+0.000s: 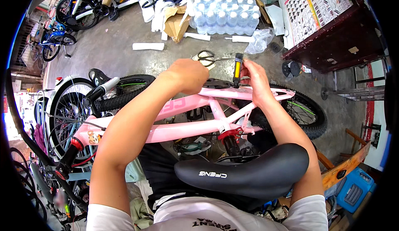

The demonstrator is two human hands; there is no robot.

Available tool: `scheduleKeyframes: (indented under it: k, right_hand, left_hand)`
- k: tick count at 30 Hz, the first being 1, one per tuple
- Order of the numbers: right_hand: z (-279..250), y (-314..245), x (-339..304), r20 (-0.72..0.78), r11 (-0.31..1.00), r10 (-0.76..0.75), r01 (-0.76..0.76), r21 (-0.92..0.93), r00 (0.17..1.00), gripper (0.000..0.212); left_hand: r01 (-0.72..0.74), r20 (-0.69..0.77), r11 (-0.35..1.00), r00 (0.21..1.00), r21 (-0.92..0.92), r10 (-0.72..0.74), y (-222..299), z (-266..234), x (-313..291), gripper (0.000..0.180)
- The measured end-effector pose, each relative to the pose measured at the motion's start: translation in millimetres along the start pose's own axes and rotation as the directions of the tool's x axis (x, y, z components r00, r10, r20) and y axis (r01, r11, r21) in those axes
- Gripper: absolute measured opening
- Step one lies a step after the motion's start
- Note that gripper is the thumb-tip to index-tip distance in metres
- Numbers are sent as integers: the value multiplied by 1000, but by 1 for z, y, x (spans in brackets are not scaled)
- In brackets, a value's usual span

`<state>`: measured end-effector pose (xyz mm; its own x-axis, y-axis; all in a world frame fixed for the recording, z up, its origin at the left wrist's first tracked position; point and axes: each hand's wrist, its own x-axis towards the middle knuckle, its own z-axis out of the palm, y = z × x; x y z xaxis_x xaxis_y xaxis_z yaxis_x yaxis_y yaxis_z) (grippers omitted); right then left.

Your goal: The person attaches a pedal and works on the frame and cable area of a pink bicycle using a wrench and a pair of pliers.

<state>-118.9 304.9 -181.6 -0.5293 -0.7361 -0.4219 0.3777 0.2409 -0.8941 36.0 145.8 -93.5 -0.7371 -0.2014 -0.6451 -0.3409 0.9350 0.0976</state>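
A pink bicycle frame (pixel 183 132) lies across in front of me, its black saddle (pixel 243 169) close to my lap. My left hand (pixel 189 77) is closed in a fist over the frame's far tube; whatever it grips is hidden beneath the fingers. My right hand (pixel 256 81) has its fingers closed against a black pedal (pixel 237 71) with a yellow reflector, which stands upright beyond the frame. Between the hands, a little farther off, black-handled scissors (pixel 206 57) rest on the floor. A red seat clamp (pixel 231 134) sits below the pedal on the frame.
Shrink-wrapped water bottles (pixel 224 17) stand at the back, beside torn cardboard (pixel 175 23) and white foam wrapping (pixel 148 46). A dark red cabinet (pixel 336 44) is at the far right, a blue case (pixel 354 189) at the lower right. Other bicycles (pixel 70 102) crowd the left.
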Motion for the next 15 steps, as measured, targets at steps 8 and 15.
scheduleKeyframes:
  k: [8,15]
  right_hand:
    - [3,-5,-2,9,1000,-7,7,10,1000,26]
    - [4,-5,-2,-13,1000,-24,24,3,1000,29]
  left_hand:
    - [-124,-45,976,992,-179,118,26,-6,-11,24]
    - [-169,-149,920,981,-354,123,54,-3,-17,29]
